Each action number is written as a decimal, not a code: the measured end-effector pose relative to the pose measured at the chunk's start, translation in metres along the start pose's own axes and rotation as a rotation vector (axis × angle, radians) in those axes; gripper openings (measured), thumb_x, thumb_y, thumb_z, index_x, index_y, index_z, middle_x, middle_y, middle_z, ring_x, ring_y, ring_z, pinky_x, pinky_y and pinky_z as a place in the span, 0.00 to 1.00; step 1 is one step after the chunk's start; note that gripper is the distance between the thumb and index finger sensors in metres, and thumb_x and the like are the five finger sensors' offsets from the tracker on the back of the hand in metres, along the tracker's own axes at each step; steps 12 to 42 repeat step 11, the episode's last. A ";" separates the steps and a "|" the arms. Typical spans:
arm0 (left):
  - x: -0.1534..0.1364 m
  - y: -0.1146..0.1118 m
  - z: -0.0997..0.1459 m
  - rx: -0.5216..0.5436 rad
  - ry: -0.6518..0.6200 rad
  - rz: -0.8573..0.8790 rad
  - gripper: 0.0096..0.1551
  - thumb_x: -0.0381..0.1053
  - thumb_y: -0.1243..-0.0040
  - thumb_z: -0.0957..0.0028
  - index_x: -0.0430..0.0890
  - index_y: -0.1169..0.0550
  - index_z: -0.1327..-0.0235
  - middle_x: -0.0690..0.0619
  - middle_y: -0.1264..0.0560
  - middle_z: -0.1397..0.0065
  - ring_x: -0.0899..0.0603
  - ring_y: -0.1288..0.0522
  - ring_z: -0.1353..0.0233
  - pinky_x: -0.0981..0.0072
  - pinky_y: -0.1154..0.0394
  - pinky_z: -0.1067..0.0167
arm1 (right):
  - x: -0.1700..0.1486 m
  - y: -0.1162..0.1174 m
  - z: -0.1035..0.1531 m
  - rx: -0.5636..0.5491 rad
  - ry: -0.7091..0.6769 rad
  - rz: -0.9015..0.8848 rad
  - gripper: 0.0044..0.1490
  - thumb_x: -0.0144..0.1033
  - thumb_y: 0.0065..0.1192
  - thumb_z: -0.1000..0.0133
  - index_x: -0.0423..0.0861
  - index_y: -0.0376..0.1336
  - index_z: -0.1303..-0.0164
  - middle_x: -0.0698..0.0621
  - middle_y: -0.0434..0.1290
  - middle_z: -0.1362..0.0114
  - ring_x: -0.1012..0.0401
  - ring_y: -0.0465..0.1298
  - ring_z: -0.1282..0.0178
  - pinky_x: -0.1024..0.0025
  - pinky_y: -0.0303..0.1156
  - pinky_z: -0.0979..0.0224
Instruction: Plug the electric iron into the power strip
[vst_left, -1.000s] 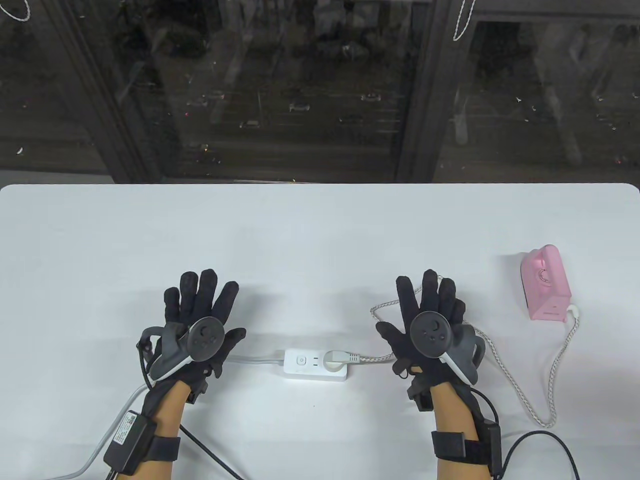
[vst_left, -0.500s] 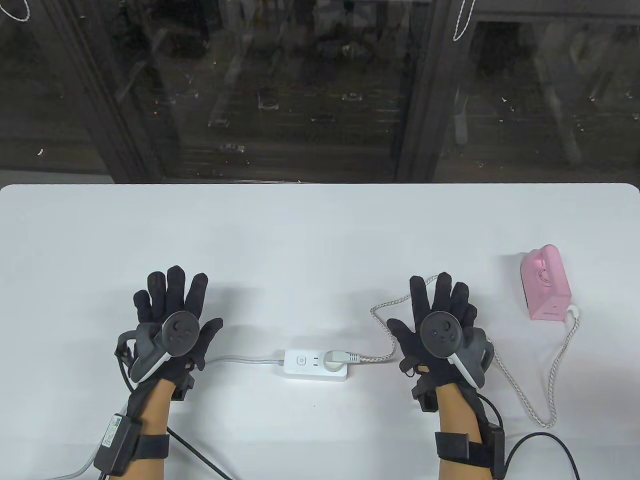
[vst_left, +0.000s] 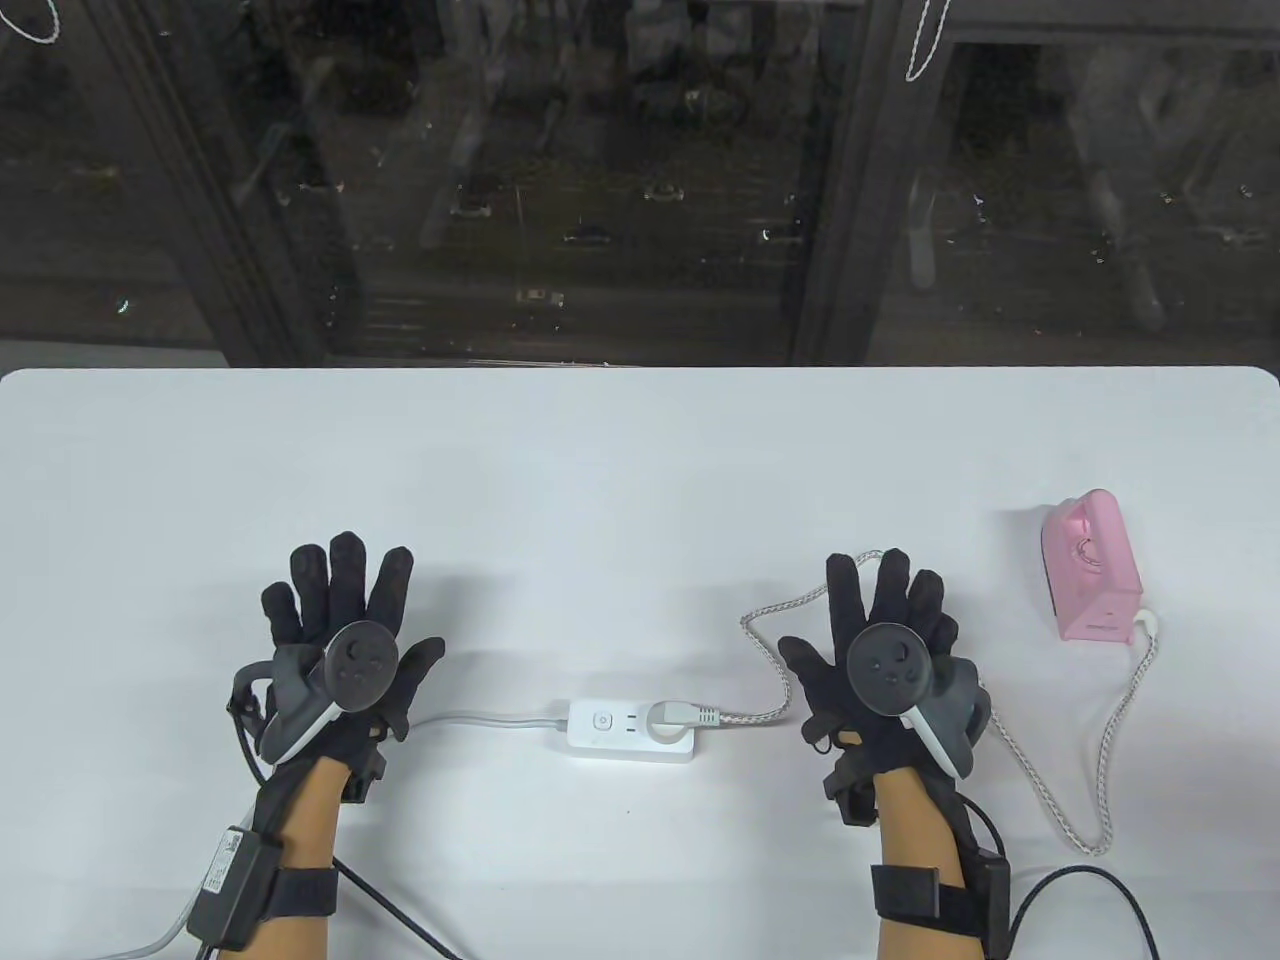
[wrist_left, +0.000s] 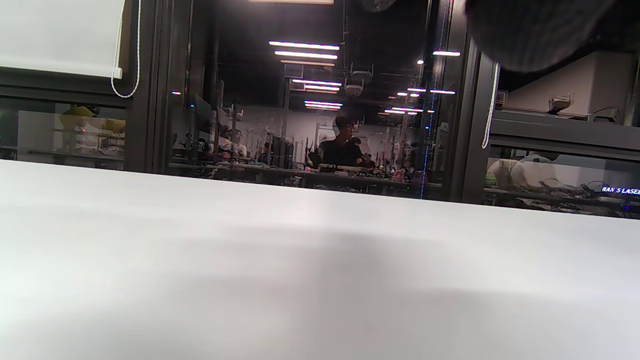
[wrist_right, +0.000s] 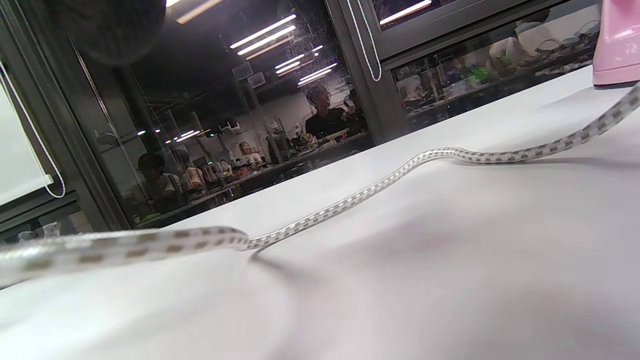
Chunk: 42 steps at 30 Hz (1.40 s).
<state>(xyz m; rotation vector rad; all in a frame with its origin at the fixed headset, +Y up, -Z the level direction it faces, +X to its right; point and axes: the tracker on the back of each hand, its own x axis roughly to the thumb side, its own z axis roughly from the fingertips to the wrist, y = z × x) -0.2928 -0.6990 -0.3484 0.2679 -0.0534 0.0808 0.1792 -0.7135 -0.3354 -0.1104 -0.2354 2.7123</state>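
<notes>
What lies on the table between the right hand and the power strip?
In the table view, the iron's braided cord crosses that stretch, running from its plug, seated in the power strip, toward the right hand. Otherwise only bare table shows.

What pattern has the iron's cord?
White braid with grey checks on the cord; right wrist view.

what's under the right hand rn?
Under the right hand runs the braided white-and-grey iron cord, looping across the white table from the white plug seated in the white power strip. The stretch beneath the palm is covered.
</notes>
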 end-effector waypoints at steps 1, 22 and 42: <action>0.000 0.000 0.000 0.000 -0.001 -0.001 0.55 0.72 0.46 0.60 0.63 0.52 0.19 0.49 0.62 0.13 0.36 0.74 0.22 0.36 0.72 0.34 | 0.000 0.000 0.000 0.000 -0.001 -0.001 0.57 0.69 0.56 0.50 0.64 0.35 0.17 0.46 0.28 0.13 0.38 0.29 0.17 0.32 0.35 0.22; 0.005 -0.002 0.000 -0.008 -0.021 -0.015 0.55 0.72 0.46 0.60 0.63 0.51 0.19 0.49 0.60 0.13 0.36 0.73 0.21 0.35 0.72 0.34 | 0.003 0.003 0.002 0.016 -0.010 -0.019 0.57 0.69 0.56 0.50 0.64 0.35 0.17 0.44 0.28 0.13 0.37 0.29 0.17 0.32 0.35 0.22; 0.005 -0.002 0.000 -0.008 -0.021 -0.015 0.55 0.72 0.46 0.60 0.63 0.51 0.19 0.49 0.60 0.13 0.36 0.73 0.21 0.35 0.72 0.34 | 0.003 0.003 0.002 0.016 -0.010 -0.019 0.57 0.69 0.56 0.50 0.64 0.35 0.17 0.44 0.28 0.13 0.37 0.29 0.17 0.32 0.35 0.22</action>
